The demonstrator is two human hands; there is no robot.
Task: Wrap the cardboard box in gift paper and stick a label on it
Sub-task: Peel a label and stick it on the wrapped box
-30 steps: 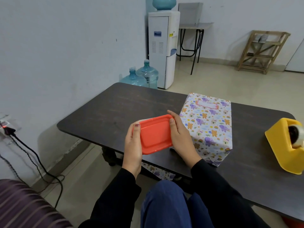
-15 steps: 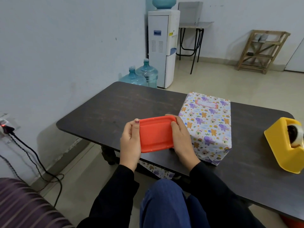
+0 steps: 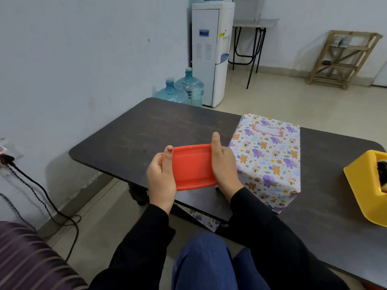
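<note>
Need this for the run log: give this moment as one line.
left hand: grips orange rectangular plastic lid | right hand: grips lid | box wrapped in animal-print paper: on dark table, pink-bordered label on top

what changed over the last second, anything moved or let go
Nothing was let go. The orange container tilted slightly more level. The right hand regripped it, thumb now sticking up past the top edge; the left hand holds the other end as before. The wrapped box, label and tape dispenser stayed put.
</note>
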